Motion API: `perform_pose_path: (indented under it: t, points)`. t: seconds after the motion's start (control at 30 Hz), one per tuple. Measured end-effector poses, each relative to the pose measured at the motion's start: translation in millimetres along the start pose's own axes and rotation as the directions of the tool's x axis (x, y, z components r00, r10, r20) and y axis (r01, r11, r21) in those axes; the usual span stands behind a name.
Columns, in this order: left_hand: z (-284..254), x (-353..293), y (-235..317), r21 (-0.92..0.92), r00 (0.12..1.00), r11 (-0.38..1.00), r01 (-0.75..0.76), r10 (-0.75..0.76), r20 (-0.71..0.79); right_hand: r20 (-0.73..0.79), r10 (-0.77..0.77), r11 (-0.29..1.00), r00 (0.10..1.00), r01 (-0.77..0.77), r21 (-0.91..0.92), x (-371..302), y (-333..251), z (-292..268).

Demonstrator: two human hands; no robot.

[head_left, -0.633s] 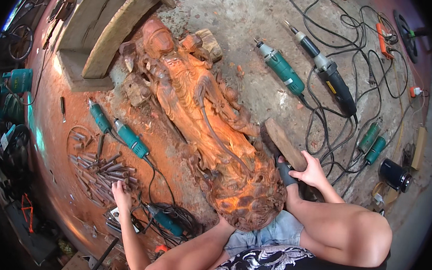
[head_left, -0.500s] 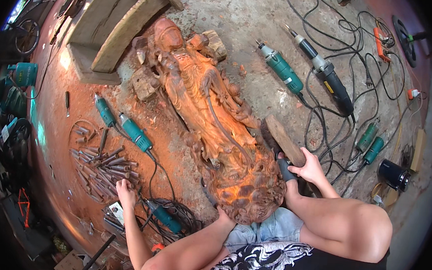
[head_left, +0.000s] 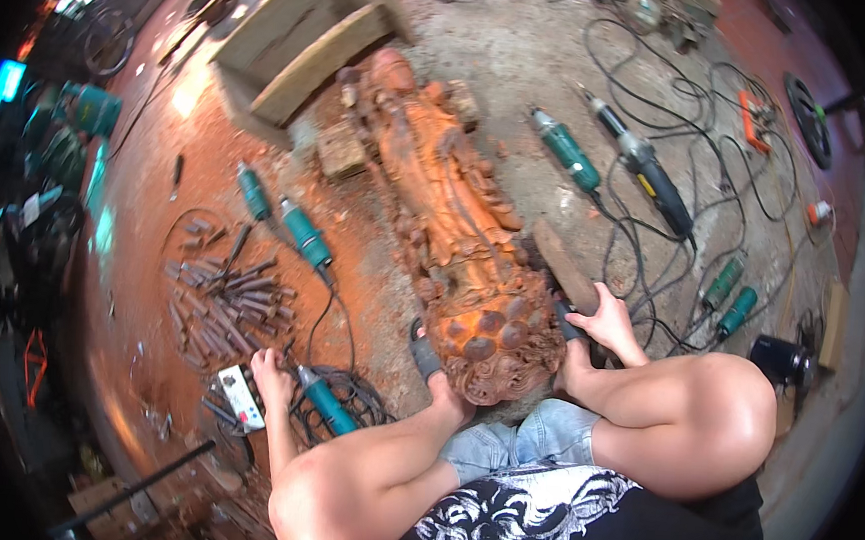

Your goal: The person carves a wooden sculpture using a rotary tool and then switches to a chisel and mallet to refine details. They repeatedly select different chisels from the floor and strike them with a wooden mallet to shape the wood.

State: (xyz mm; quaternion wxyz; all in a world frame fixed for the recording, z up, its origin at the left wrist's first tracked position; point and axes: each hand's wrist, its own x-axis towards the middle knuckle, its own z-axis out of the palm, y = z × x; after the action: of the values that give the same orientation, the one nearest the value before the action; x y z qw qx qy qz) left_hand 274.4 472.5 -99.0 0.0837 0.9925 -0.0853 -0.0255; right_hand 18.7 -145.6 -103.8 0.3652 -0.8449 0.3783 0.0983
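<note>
A carved wooden statue (head_left: 447,206), orange-brown, lies on its back on the floor, its rounded base between my feet. In my right hand (head_left: 611,326), fingers closed, is the near end of a wooden-backed brush (head_left: 561,264) beside the base; the bristles are mostly hidden. My left hand (head_left: 273,377) is low on the left, fingers bent and slightly apart, with nothing visible in them. It is right beside a white power strip (head_left: 240,397); whether they touch I cannot tell. A green power tool (head_left: 326,400) with coiled black cable lies just right of that hand.
Many carving chisels (head_left: 235,296) are heaped at left, near two green rotary tools (head_left: 305,233). At right lie a green grinder (head_left: 565,149), a larger black-and-grey one (head_left: 650,170) and tangled cords. A wooden stand (head_left: 307,56) and a support block (head_left: 344,150) flank the statue's head.
The view has shifted, with the statue's top now farther off. My left hand has moved from the chisel pile's edge to beside the power strip. My right hand keeps hold of the brush.
</note>
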Motion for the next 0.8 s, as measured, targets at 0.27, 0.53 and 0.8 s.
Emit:
perform_pose_path:
  t: [0.27,0.53,0.8]
  points:
    - [-16.5,25.0,13.9,0.167,0.988,0.979,-0.118,0.133,-0.081,0.004,-0.085,0.962,0.996,0.081,0.260,-1.5,26.1,17.0]
    - [30.6,63.4,-45.9,0.257,0.990,0.959,-0.122,0.098,0.106,0.044,0.019,0.971,0.999,-0.029,0.239,-6.1,55.6,18.1]
    - [29.6,113.8,-33.9,-0.035,0.991,0.990,0.133,-0.134,-0.027,0.089,0.031,0.936,0.996,-0.060,0.348,-7.6,61.4,25.5]
